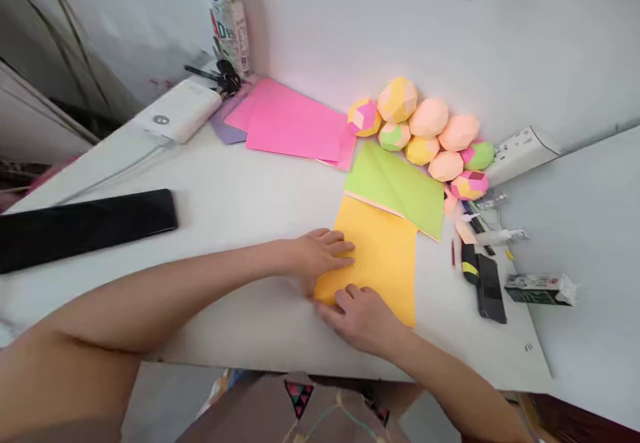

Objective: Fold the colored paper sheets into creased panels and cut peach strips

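Note:
An orange paper sheet (383, 250) lies on the white table (240, 196) in front of me. My left hand (320, 253) rests flat on the sheet's left edge, fingers stretched out and pressing down. My right hand (360, 313) sits at the sheet's near left corner, fingers curled down onto the paper. Whether it pinches the corner is hidden. A green sheet (400, 186) overlaps the orange sheet's far end.
Pink sheets (290, 123) lie at the back. A cluster of paper polyhedron balls (425, 133) sits against the wall. At right are a white box (520, 153), pens, a black tool (487, 286) and a small carton (537, 290). At left are a long black bar (85, 226), a white device (177, 110) and a bottle (227, 16).

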A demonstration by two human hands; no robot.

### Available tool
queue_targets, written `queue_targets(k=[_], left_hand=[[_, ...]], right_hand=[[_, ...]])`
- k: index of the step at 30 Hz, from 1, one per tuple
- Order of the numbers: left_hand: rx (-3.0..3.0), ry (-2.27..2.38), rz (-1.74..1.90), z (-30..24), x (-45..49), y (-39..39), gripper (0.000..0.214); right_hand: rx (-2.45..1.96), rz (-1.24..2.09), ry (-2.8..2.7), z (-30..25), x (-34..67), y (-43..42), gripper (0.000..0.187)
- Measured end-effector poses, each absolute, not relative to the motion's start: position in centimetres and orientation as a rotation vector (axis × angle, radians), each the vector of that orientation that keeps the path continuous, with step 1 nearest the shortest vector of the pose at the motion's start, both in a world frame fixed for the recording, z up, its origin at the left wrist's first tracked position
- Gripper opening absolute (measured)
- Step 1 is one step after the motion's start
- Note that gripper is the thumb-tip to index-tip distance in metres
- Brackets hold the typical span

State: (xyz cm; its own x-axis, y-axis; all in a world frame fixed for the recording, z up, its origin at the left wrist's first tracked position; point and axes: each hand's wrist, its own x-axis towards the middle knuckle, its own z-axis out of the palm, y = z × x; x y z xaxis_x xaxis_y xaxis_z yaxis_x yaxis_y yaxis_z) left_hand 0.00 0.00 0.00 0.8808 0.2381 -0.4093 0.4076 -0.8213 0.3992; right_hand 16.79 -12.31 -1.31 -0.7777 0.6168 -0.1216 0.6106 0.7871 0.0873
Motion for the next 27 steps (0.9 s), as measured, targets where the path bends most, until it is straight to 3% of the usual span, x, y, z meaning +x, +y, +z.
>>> queue_targets(k=[13, 20, 23, 27], left_hand=[[2.557, 0.473, -0.426, -0.7, -0.3, -0.2, 0.101], [2.524, 0.468, -0.415, -1.3, -0.4, -0.1, 0.100], [2.534, 0.450, -0.386, -1.4, -0.4, -0.1, 0.099], [2.527, 0.469, -0.376, -1.1, -0.4, -0.3, 0.098]], right_hand=[[1.220, 0.147, 2.799, -0.3, 25.7, -17.3, 0.027], [1.720, -0.003, 2.826, 0.1, 30.4, -20.3, 0.021], [2.046, -0.070, 2.813, -0.9, 29.2, -19.5, 0.030], [2.265, -0.269, 2.548, -1.8, 27.3, -17.3, 0.059]])
